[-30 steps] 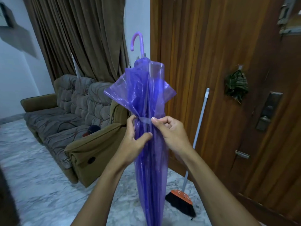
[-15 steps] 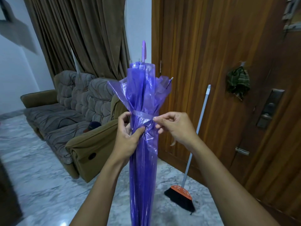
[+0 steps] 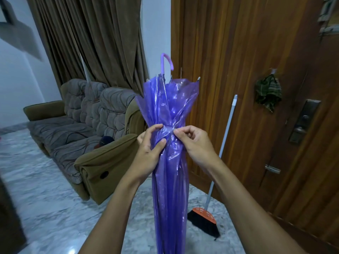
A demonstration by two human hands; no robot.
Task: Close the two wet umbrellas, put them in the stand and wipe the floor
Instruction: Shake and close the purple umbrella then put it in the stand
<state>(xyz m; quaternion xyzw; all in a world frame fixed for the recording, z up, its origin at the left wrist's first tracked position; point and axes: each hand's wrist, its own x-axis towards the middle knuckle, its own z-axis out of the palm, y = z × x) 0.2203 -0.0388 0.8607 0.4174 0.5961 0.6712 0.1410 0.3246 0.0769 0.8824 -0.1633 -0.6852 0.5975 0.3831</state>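
I had the purple umbrella (image 3: 168,180) upright, its crook handle (image 3: 166,61) at the top and its tip out of sight below the frame. It stood near me, between the sofa (image 3: 73,129) on the left and the wooden door (image 3: 238,70) on the right. The left hand (image 3: 146,158) was wrapped round the gathered canopy at the tie strap (image 3: 167,129), thumb pressing the folds. The right hand (image 3: 198,147) pinched the strap's end with its fingers (image 3: 178,132), just beside the left. My worry was the glossy, slippery plastic. If either pinch eased before the strap fastened, I judged the folds above, already flaring loose, would spring open and shed water onto the marble floor (image 3: 45,198), adding to the wiping. Pulling too hard might tear the thin film or drag the strap off. Counting: one umbrella in view, the second unseen; no stand seen; two hands, both occupied; one broom (image 3: 203,222) leaning at the door; one green cloth (image 3: 267,92) hanging on it; one sofa.
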